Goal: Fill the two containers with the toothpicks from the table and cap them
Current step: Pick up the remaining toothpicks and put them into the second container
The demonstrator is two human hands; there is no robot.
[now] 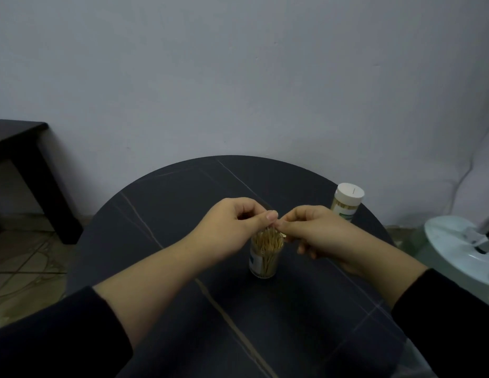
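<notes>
As left hand [235, 227] and right hand [317, 233] pinch toothpicks [266, 240] in the container [255, 260], curled fingers [249, 206] hide their tips.

A plain pale wall [238, 77] fills the background. At the left, a dark side table [17, 148] stands on a patterned tile floor [25, 257]. At the right sits a white round base [456, 249], with a thin white cable [472, 159] on the wall above it.

Your table [169, 208] is round and dark, with thin pale veins crossing its top. Near its middle an open clear container [265, 266] stands upright, packed with toothpicks [266, 241] whose tips rise above the rim. At the far right edge, well apart from it, a second container [345, 207] stands upright with a white cap [349, 192] on it.
</notes>
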